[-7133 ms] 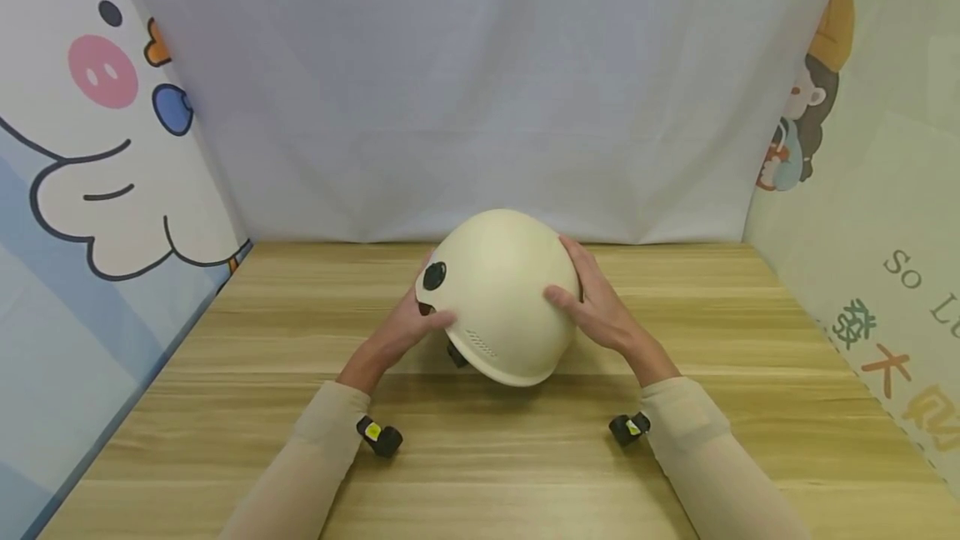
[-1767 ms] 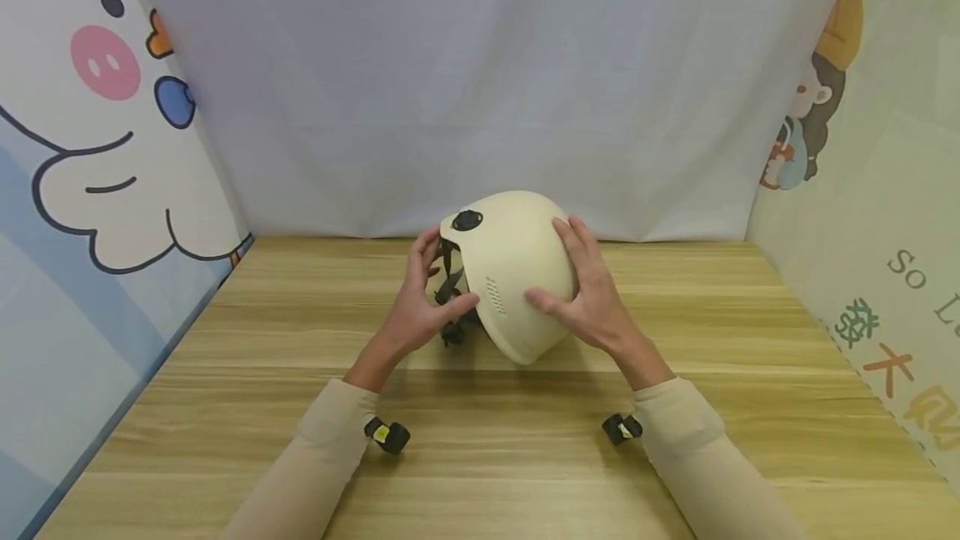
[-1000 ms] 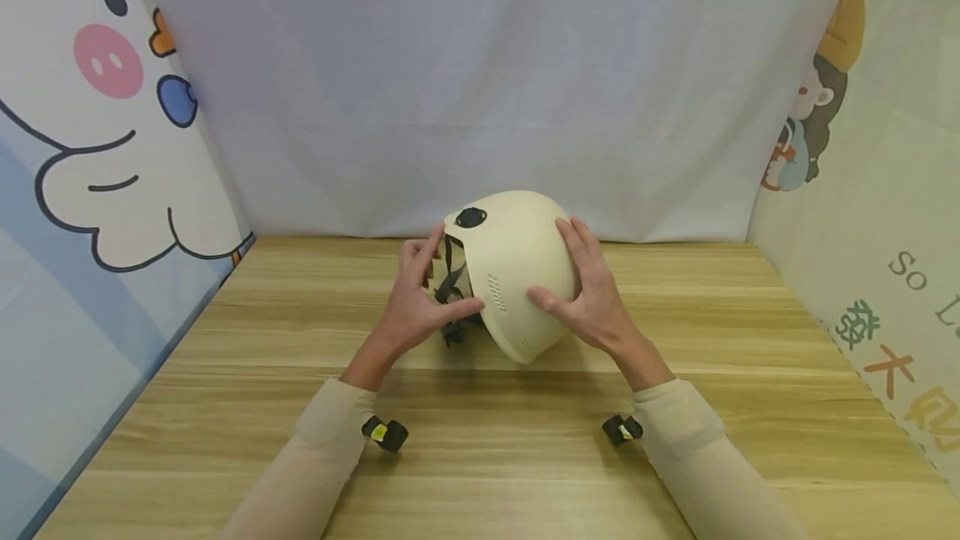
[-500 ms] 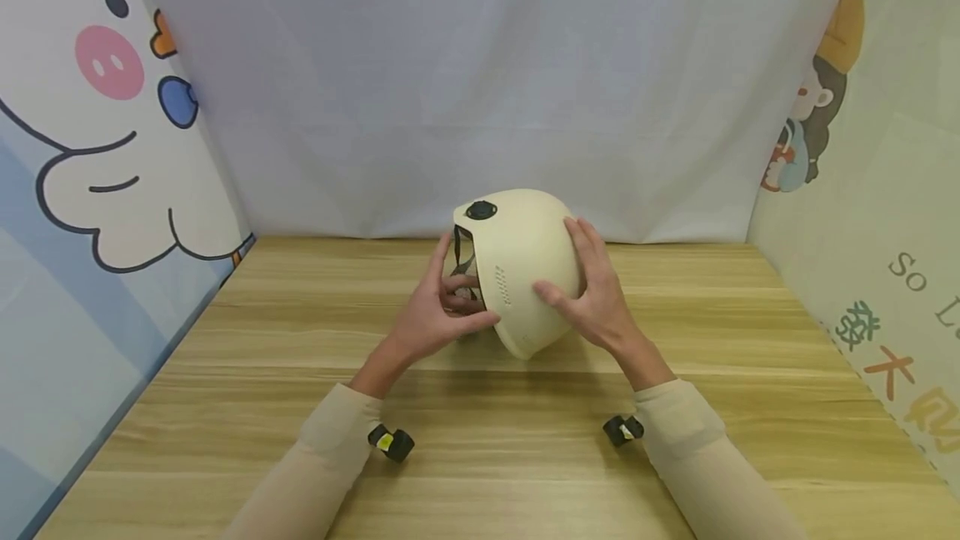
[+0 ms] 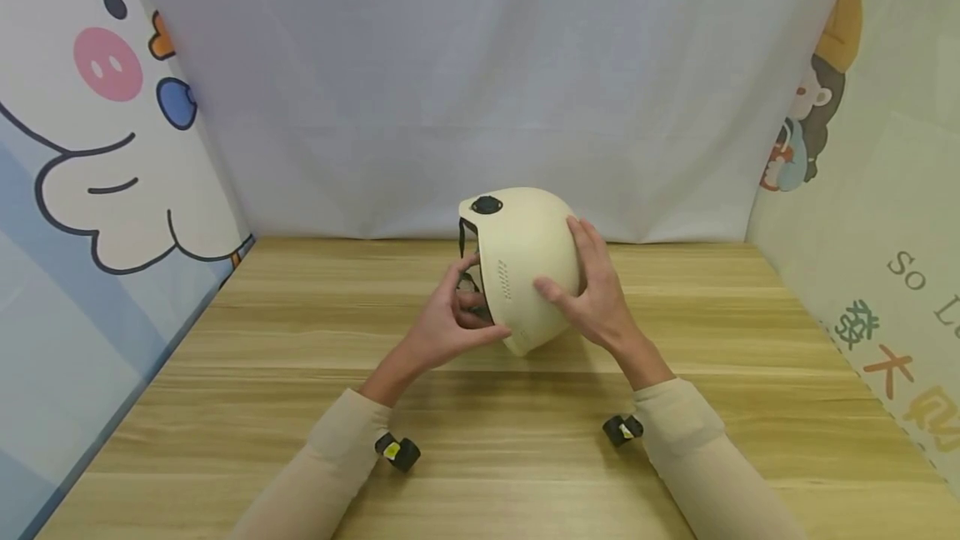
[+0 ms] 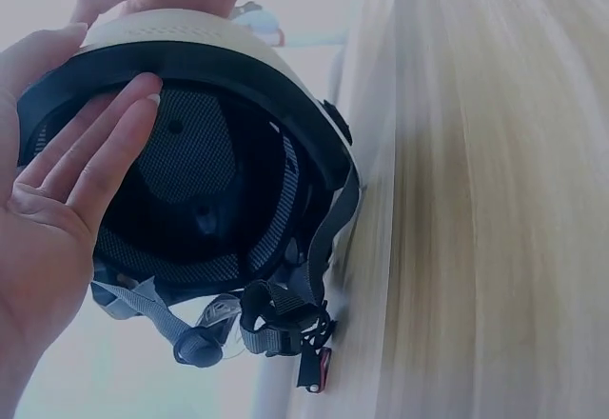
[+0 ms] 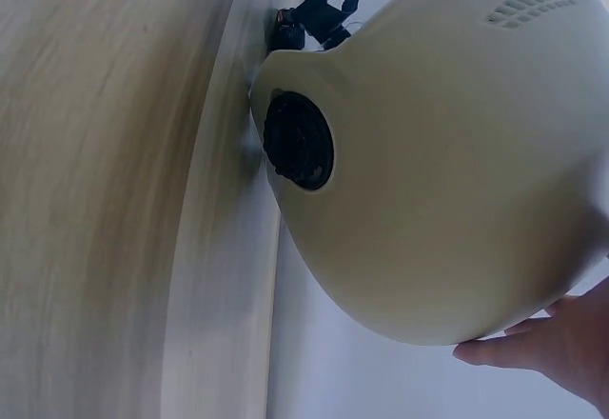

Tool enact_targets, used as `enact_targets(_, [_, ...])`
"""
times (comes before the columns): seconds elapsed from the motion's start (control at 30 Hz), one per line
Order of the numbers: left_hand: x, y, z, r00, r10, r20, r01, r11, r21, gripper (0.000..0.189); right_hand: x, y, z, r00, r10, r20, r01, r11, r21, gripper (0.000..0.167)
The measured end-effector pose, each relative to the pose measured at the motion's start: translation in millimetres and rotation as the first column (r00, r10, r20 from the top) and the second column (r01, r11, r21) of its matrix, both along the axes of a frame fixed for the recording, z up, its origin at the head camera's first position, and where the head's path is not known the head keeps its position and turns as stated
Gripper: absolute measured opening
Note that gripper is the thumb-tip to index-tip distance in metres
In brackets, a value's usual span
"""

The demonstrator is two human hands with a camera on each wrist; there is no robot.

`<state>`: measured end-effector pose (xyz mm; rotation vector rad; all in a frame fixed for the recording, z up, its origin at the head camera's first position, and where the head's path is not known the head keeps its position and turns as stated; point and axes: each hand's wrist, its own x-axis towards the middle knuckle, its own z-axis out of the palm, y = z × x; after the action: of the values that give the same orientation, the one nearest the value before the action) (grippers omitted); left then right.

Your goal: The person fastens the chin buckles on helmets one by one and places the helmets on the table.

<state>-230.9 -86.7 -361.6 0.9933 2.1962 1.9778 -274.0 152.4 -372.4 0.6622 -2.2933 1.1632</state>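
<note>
A cream helmet (image 5: 528, 257) is tilted on its side over the table, its opening facing left. My left hand (image 5: 442, 327) grips its near rim, thumb outside and fingers reaching into the opening. In the left wrist view those fingers (image 6: 114, 143) lie across the dark padded liner (image 6: 190, 152). My right hand (image 5: 600, 298) holds the crown from the right, thumb and fingers spread over the shell. A black round fitting (image 7: 299, 141) sits on the shell near the rim. Black chin straps with a buckle (image 6: 312, 367) hang from the opening, mostly hidden in the head view.
A wood-grain table (image 5: 480, 457) lies beneath, with a pale curtain (image 5: 465, 90) hanging behind it. Cartoon-printed panels stand at the left (image 5: 112, 140) and right (image 5: 885, 215). A small black camera is fixed at the left cuff (image 5: 397, 450) and another at the right cuff (image 5: 622, 430).
The helmet has turned, its opening now facing left and its black fitting higher and farther right. My left hand has slid right along the rim, fingers inside; my right hand has stayed on the crown.
</note>
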Motion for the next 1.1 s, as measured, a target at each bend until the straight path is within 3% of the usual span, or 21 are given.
enact_targets(0.17, [0.6,0.7,-2.4,1.0,0.008,0.01,-0.008,1.0,0.004,0.091,-0.5,-0.1,-0.3,1.0,0.004,0.009,-0.004,1.0,-0.006,0.084])
enact_targets(0.47, [-1.6,2.8,-7.0,0.999,-0.035,-0.029,0.037,0.996,0.081,0.093,-3.5,1.1,-3.2,1.0,-0.007,0.008,0.007,1.0,-0.014,0.082])
enact_targets(0.73, [-3.3,0.2,-7.9,0.999,-0.004,-0.042,0.008,0.997,0.08,0.081,-3.2,-0.4,-5.6,0.999,-0.011,0.05,0.012,1.0,-0.018,0.082])
enact_targets(1.1, [-3.3,1.9,-4.7,0.989,-0.024,-0.143,0.032,0.998,0.053,0.087,-3.5,-0.5,-6.5,0.999,-0.009,0.037,0.009,1.0,-0.01,0.082])
